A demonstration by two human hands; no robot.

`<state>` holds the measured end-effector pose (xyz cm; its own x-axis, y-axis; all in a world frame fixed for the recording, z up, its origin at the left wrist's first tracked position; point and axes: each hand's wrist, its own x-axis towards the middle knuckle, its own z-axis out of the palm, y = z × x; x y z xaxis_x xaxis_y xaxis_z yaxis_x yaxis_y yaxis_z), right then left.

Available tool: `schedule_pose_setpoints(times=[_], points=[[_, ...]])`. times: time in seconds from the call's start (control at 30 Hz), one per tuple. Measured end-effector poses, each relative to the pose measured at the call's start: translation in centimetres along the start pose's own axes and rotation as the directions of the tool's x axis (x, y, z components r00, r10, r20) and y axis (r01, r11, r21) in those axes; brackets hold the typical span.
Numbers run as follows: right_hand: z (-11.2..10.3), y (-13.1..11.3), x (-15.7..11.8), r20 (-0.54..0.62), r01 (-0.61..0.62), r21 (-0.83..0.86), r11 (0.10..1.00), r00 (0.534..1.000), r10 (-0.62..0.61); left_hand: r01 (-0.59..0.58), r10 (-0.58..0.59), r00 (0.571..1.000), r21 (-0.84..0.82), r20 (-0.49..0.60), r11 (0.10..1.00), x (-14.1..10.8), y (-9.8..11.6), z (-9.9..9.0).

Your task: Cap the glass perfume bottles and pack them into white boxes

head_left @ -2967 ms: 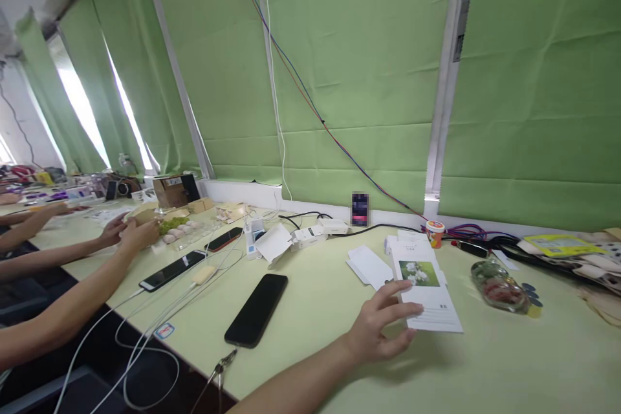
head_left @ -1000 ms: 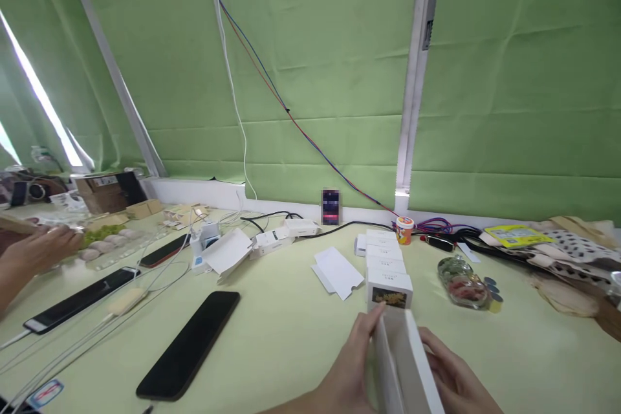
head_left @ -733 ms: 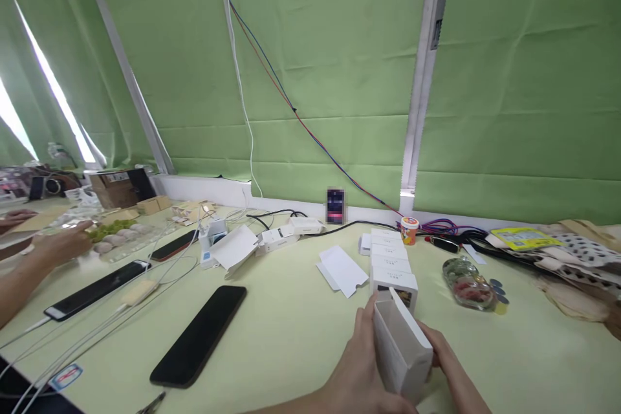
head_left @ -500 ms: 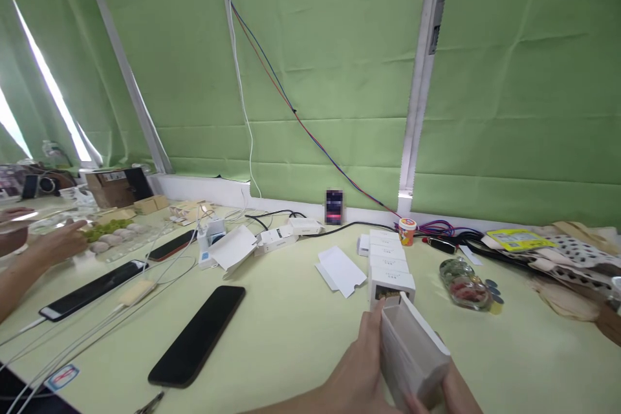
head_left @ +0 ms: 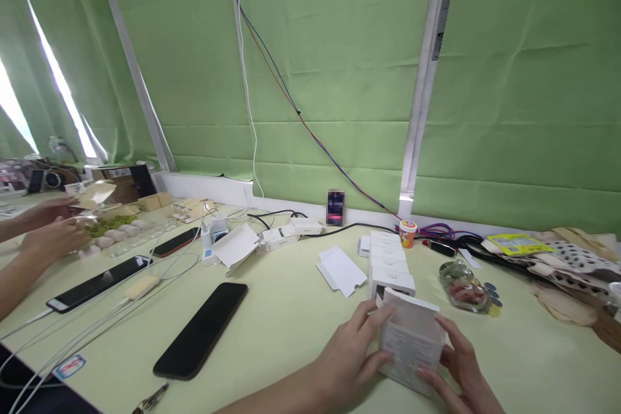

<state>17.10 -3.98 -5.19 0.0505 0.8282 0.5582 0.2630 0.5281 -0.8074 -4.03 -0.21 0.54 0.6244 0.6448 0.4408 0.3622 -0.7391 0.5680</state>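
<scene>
Between my two hands is a white cardboard box (head_left: 412, 343) with printed text on the side toward me and its top flap raised. My left hand (head_left: 356, 346) grips its left edge with thumb and fingers. On the right edge, my right hand (head_left: 458, 362) holds it the same way, thumb on the printed face. Just behind it stands a row of similar white boxes (head_left: 391, 262), the nearest partly covered by the held box. Left of that row lie flat white cards (head_left: 342, 270).
A black phone (head_left: 201, 330) lies left of my arms. Charging cables and another phone (head_left: 99, 283) are further left, near another person's hands (head_left: 55, 233). To the right are a clear bag (head_left: 463, 286), an orange-and-white tub (head_left: 407, 234) and fabric pieces (head_left: 572, 265). Green curtain hangs behind.
The white box has turned more upright, its printed side now facing me. Both hands have shifted to its side edges. The other person's hands have lifted a pale piece.
</scene>
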Motion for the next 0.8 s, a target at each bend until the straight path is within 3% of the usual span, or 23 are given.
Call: schedule_pose_setpoints(times=[0.13,0.27,0.47,0.57,0.67,0.8], points=[[-0.2,0.4,0.1,-0.07,0.023,0.005,1.0,0.997,-0.023,0.034,-0.038,0.999,-0.118,-0.031,0.992,-0.1,-0.2,0.4],[-0.4,0.1,0.5,-0.146,-0.074,0.036,0.997,0.986,0.079,0.028,-0.04,0.997,-0.172,-0.063,0.985,0.0,-0.4,0.8],[-0.5,-0.6,0.8,-0.057,-0.167,0.028,0.986,0.984,0.168,0.054,-0.101,0.982,-0.279,-0.159,0.959,0.1,0.1,1.1],[-0.7,-0.6,0.8,-0.053,-0.098,-0.017,0.995,0.994,0.097,0.05,-0.104,0.972,-0.248,-0.21,0.967,-0.1,-0.1,1.2],[-1.1,-0.2,0.8,-0.062,0.009,-0.131,0.991,0.998,-0.018,-0.015,-0.027,0.974,-0.18,-0.227,0.984,-0.2,-0.5,1.4],[-1.8,0.3,0.7,0.062,0.149,-0.301,0.942,0.989,-0.136,-0.053,0.021,0.964,-0.116,-0.265,0.992,-0.4,-0.7,1.2]])
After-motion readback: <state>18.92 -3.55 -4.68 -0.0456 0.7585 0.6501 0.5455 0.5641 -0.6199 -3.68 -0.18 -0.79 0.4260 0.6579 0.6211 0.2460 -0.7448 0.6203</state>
